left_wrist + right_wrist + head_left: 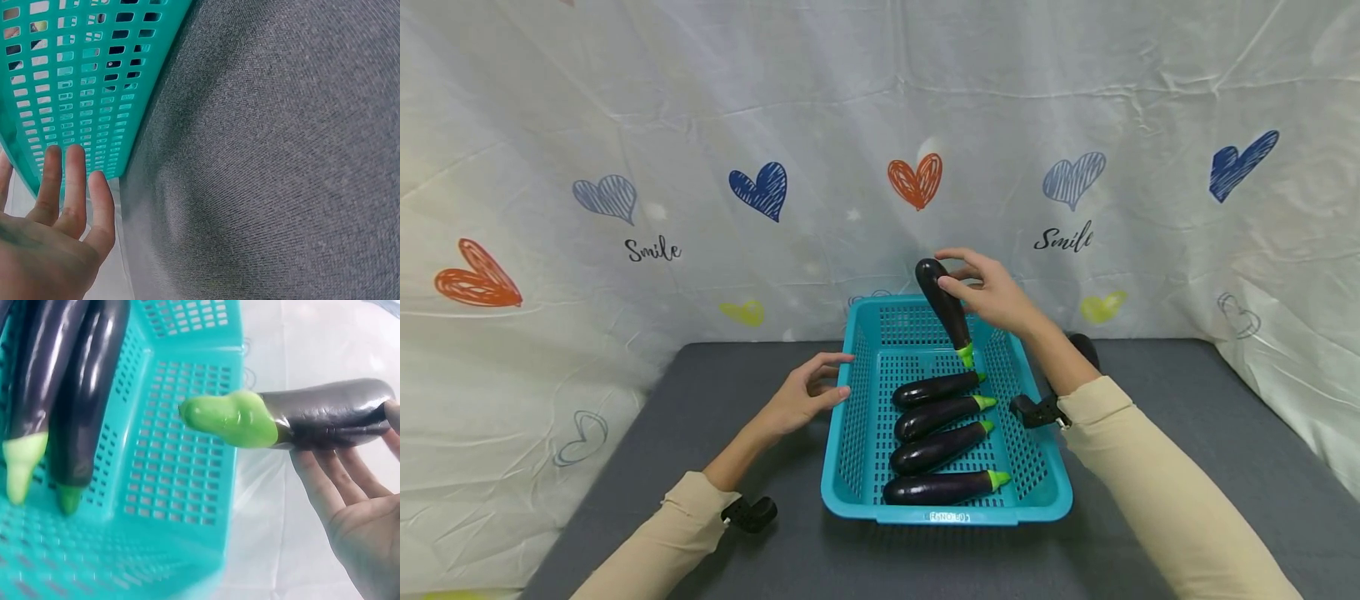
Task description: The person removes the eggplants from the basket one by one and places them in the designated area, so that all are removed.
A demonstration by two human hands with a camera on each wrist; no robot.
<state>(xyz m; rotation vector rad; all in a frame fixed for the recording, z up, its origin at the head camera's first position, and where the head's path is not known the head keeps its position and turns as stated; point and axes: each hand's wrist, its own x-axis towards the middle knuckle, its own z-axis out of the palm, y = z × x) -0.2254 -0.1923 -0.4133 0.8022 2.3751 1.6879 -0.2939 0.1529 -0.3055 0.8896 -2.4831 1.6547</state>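
Observation:
My right hand (988, 292) holds an eggplant (945, 302) above the far end of a turquoise basket (947, 514), its green stem pointing down toward me. In the right wrist view the fingers of this hand (369, 519) lie along the dark body of the held eggplant (331, 415). Several more eggplants (936, 446) lie crosswise in the basket, green stems to the right. At the basket's left rim is my left hand (805, 396), its fingers extended and loosely bent. The left wrist view shows this hand (62, 231) beside the perforated basket wall (75, 100), holding nothing.
The basket stands on a table with a dark grey cloth (760, 533). Behind it hangs a white curtain (850, 100) printed with hearts and the word Smile. Dark straps with camera mounts (748, 512) sit on both wrists.

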